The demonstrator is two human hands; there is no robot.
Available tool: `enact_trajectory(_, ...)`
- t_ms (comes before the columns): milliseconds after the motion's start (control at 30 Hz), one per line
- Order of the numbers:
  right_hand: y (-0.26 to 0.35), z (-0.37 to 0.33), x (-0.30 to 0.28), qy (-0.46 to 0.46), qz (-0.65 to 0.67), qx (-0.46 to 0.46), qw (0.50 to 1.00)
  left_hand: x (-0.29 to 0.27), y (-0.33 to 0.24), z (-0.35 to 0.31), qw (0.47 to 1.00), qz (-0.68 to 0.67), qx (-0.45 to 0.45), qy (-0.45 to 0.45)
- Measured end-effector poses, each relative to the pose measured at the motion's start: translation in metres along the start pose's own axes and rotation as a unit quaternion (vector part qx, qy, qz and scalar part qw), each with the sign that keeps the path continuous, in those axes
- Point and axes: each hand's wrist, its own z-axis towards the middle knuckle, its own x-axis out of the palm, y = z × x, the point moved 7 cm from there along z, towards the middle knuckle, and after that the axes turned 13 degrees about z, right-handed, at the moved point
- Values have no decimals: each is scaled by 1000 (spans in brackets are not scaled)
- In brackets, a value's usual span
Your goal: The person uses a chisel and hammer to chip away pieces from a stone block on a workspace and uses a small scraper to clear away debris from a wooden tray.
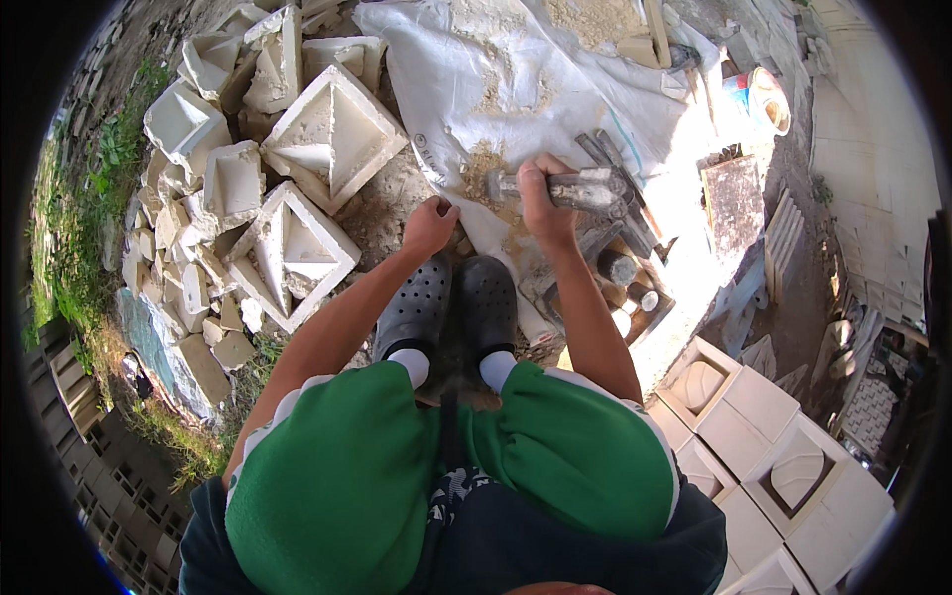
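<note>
My right hand is closed around a grey, dust-covered hammer, which lies roughly level above the edge of a white woven sheet. One blunt end of the hammer sticks out left of the fist, and its bulkier part is to the right. My left hand is curled, fingertips pressed together, low over the rubble beside the sheet's near edge. Whatever its fingers hold, if anything, is hidden. Both hands are just beyond my dark clogs.
Cast blocks with triangular hollows and broken pieces pile up at left. A wooden tray of tools stands by my right forearm. Pale moulded blocks are stacked at lower right. Farther right are a tin can and a flat board.
</note>
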Motion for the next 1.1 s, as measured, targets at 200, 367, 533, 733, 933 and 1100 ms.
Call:
enact_trajectory(200, 16, -1, 15, 23, -43, -95, 994, -8, 7, 5, 1000, 6, 12, 2)
enact_trajectory(367, 13, -16, 22, 63, -90, -100, 989, -1, 14, 13, 997, 0, 73, 1)
enact_trajectory(533, 33, -10, 34, -40, -64, -177, 981, -1, -1, 7, 986, 105, 131, -23)
enact_trajectory(733, 85, -8, 32, -31, -72, -138, 987, -12, -7, -2, 995, 6, 100, -19)
enact_trajectory(933, 0, 5, 21, -69, 19, -28, 997, 1, 19, 2, 999, -23, 24, 3)
enact_trajectory(1100, 59, 8, 15, -90, 131, -83, 984, 1, 6, 3, 1000, -9, 17, 14)
